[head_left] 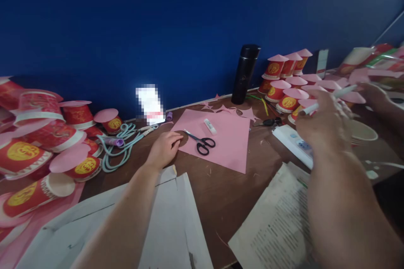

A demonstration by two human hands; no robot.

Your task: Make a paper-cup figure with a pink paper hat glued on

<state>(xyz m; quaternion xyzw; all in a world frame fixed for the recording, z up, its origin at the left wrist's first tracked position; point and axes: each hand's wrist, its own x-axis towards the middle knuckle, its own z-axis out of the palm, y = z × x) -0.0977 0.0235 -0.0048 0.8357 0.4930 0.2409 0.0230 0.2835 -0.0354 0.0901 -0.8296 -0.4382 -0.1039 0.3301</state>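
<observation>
My left hand rests on the brown table with its fingers curled, touching the left edge of a pink paper sheet. Black-handled scissors and a white glue stick lie on that sheet. My right hand is raised at the right, blurred, with its fingers closed round a white pen. It hovers above a white power strip and near a cluster of red paper cups with pink cone lids.
A black thermos stands at the blue wall. More red cups with pink discs pile up at the left beside a light blue cord. Printed paper and white card lie near me. Another person's hand is at the far right.
</observation>
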